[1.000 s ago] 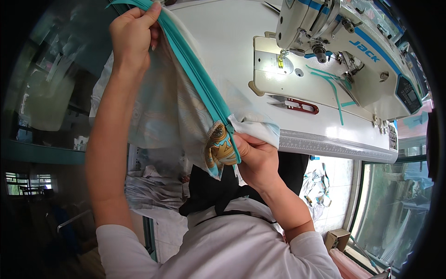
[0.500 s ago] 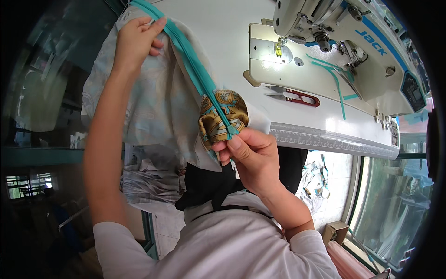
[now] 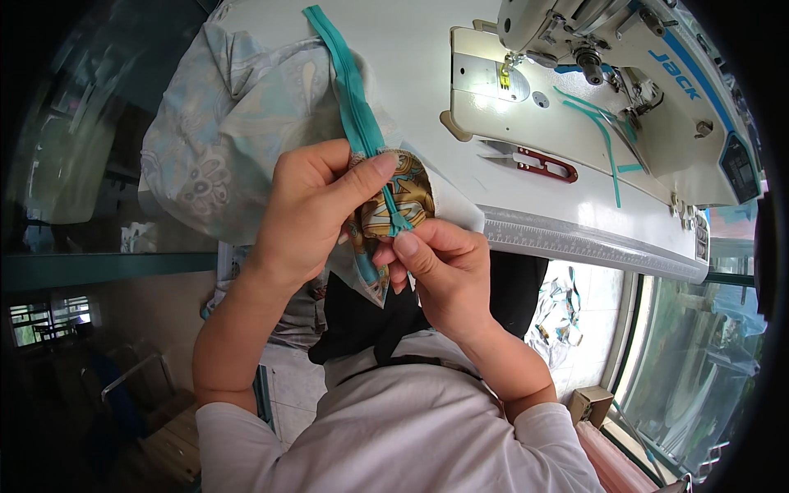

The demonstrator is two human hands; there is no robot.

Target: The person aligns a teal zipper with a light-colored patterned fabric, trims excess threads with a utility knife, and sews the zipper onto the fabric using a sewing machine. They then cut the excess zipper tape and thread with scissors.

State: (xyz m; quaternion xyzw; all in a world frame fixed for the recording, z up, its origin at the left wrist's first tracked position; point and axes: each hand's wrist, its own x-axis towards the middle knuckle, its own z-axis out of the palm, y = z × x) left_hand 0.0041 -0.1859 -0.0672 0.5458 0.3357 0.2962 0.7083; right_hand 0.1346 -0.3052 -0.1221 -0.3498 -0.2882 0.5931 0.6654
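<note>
- When looking down through the head view, find the teal zipper (image 3: 352, 99) running from eleven o'clock to just below centre, along the edge of the pale printed fabric (image 3: 226, 135) spread toward ten.
- See the left hand (image 3: 311, 209), just off centre toward ten, clamped by thumb and fingers on the zipper and the cloth beside it.
- See the right hand (image 3: 450, 275) toward four, thumb and fingers pinched together on the zipper's lower end, near the left hand.
- Notice gold-printed cloth (image 3: 417, 189) just beside the zipper, toward one.
- At two, find the sewing machine (image 3: 682, 156) on the white table (image 3: 419, 90), brightly lit at the needle.
- Also at two, nearer, spot red-handled snips (image 3: 532, 158) lying flat, and teal strips (image 3: 611, 156) beyond.
- Toward three, follow a clear marked strip (image 3: 567, 235) along the table's front edge.
- At four, on the floor, make out fabric scraps (image 3: 559, 327).
</note>
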